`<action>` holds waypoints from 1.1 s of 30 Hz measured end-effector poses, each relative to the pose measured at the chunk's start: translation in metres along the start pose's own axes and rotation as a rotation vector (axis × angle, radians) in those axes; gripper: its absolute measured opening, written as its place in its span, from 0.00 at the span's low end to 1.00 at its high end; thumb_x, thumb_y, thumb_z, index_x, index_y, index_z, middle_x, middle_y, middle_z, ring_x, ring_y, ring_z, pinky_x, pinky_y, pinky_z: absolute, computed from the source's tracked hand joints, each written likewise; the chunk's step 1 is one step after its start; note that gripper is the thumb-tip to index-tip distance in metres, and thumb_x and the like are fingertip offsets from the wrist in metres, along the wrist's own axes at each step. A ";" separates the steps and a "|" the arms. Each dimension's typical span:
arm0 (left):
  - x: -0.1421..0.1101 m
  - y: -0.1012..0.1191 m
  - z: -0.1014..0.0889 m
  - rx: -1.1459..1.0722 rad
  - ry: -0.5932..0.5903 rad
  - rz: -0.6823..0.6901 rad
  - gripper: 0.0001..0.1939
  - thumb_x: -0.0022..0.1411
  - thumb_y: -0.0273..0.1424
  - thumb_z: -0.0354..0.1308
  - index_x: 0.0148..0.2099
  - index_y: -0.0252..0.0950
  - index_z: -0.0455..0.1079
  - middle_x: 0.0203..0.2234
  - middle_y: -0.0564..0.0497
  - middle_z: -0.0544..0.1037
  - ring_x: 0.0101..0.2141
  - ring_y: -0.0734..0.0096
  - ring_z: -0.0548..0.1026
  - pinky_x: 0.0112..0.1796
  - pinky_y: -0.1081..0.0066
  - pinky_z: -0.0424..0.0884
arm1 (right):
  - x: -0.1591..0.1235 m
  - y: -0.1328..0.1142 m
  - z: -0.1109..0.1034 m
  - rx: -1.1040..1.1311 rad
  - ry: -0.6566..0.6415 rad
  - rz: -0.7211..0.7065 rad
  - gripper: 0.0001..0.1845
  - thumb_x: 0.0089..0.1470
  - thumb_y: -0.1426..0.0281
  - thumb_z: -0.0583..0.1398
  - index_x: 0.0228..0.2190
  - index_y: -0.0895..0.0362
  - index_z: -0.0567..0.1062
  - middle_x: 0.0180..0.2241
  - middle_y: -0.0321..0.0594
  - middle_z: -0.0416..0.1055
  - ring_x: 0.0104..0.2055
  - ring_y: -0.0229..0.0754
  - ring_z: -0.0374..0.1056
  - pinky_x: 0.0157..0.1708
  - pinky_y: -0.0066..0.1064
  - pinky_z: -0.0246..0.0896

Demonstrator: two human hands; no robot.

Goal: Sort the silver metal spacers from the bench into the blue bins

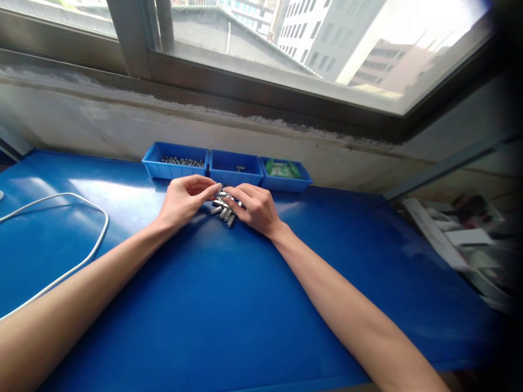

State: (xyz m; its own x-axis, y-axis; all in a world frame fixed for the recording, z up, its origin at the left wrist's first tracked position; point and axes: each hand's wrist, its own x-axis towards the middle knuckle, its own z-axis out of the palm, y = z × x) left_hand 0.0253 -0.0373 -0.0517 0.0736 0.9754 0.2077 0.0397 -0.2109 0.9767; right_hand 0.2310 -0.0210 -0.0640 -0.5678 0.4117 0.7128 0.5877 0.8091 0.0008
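Note:
In the head view, my left hand (184, 202) comes in from the left with thumb and fingertips pinched at one end of a small silver metal cylinder (222, 195). My right hand (256, 208) closes on the other end of that same piece, its fingers curled. Just beneath the fingertips lies a loose pile of similar metal cylinders (226, 215) on the blue table. Part of the pile is hidden behind my right fingers. Whether the held piece is made of one or two parts is too small to tell.
Behind my hands stand three blue bins: the left bin (175, 170) with many small metal parts, the middle bin (235, 175) with a few, the right bin (286, 184) with a green bag. A white cable (107, 220) curves across the blue table (229, 310). A window is behind.

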 end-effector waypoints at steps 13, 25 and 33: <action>0.001 0.001 -0.025 0.680 -0.402 0.519 0.17 0.60 0.43 0.66 0.43 0.35 0.78 0.34 0.48 0.78 0.33 0.69 0.75 0.35 0.71 0.69 | -0.001 0.018 0.004 -0.142 0.248 0.652 0.20 0.66 0.56 0.56 0.43 0.55 0.81 0.32 0.42 0.79 0.32 0.43 0.73 0.36 0.33 0.64; 0.007 -0.001 -0.029 0.691 -0.490 0.483 0.12 0.64 0.37 0.62 0.42 0.34 0.79 0.34 0.47 0.79 0.32 0.70 0.76 0.33 0.73 0.69 | 0.001 0.022 0.005 -0.085 0.191 0.762 0.20 0.65 0.57 0.56 0.45 0.55 0.82 0.33 0.41 0.82 0.36 0.46 0.77 0.38 0.33 0.66; 0.009 0.003 -0.046 0.673 -0.424 0.414 0.16 0.64 0.40 0.60 0.47 0.36 0.81 0.34 0.47 0.82 0.32 0.68 0.78 0.36 0.72 0.73 | 0.000 0.017 0.002 -0.062 0.187 0.677 0.17 0.67 0.60 0.54 0.40 0.55 0.80 0.30 0.39 0.80 0.32 0.43 0.75 0.33 0.30 0.63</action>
State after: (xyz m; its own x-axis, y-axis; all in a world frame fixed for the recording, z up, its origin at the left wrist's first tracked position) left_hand -0.0194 -0.0264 -0.0444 0.5680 0.7359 0.3684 0.4945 -0.6630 0.5620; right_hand 0.2397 -0.0063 -0.0657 0.0395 0.7325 0.6796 0.8117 0.3731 -0.4493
